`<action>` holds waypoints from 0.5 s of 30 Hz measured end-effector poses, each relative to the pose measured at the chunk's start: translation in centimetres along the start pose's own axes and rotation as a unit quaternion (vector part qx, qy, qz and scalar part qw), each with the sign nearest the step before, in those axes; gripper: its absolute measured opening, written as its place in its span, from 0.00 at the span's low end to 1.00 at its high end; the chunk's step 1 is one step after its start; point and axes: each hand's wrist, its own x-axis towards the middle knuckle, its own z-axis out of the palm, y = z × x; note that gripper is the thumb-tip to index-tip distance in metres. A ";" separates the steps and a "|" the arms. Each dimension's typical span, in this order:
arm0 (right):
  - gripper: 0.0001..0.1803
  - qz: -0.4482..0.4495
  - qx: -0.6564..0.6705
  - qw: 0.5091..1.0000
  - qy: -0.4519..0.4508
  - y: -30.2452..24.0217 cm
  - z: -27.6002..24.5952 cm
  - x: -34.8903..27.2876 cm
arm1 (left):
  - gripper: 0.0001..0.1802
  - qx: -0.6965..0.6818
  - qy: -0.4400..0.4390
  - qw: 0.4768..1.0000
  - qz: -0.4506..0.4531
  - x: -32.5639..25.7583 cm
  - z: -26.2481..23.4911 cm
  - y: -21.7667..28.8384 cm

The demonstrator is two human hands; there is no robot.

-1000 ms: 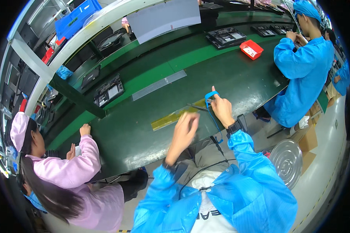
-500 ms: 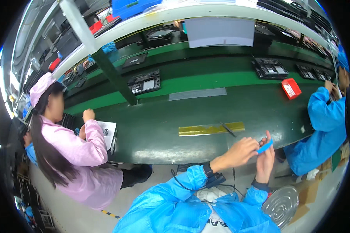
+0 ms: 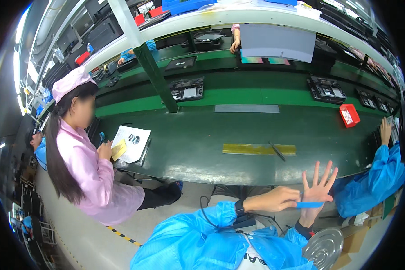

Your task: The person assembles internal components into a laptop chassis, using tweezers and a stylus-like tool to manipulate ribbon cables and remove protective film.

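Note:
My left hand (image 3: 276, 199) is closed, thumb and fingertips pinching one end of a blue band (image 3: 309, 205). The band stretches across the base of my right palm. My right hand (image 3: 318, 192) is held up with its fingers spread wide and grips nothing. Whether the band goes all round the hand is hidden. Both hands are at the front edge of the dark green bench (image 3: 189, 153). Beyond them, a slim dark pen-like tool (image 3: 277, 151) lies slantwise over a strip of amber tape (image 3: 247, 149) on the bench.
A co-worker in pink (image 3: 83, 166) stands at the left beside white paper (image 3: 132, 143). Another in blue (image 3: 373, 180) works at the right. A red bin (image 3: 349, 115), opened laptop bases (image 3: 326, 90) and a post (image 3: 155, 76) stand farther back. A round stool (image 3: 324, 247) is below my right arm.
My right hand has opened and spread its fingers. The blue band has slid from its fingers down to the base of the palm, and my left hand moved along with it.

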 end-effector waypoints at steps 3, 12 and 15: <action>0.67 0.051 0.099 0.994 -0.013 0.6 -0.3 -0.7 | 0.06 -0.002 0.006 1.000 0.015 -1.7 1.6 2.0; 0.25 -0.098 -0.078 0.985 0.119 -1.1 0.8 2.4 | 0.07 0.044 0.108 0.988 0.101 -4.7 3.2 1.8; 0.14 -0.088 -0.357 0.921 0.125 -1.9 -5.0 6.5 | 0.10 0.113 0.015 0.966 -0.231 -12.3 0.8 -5.0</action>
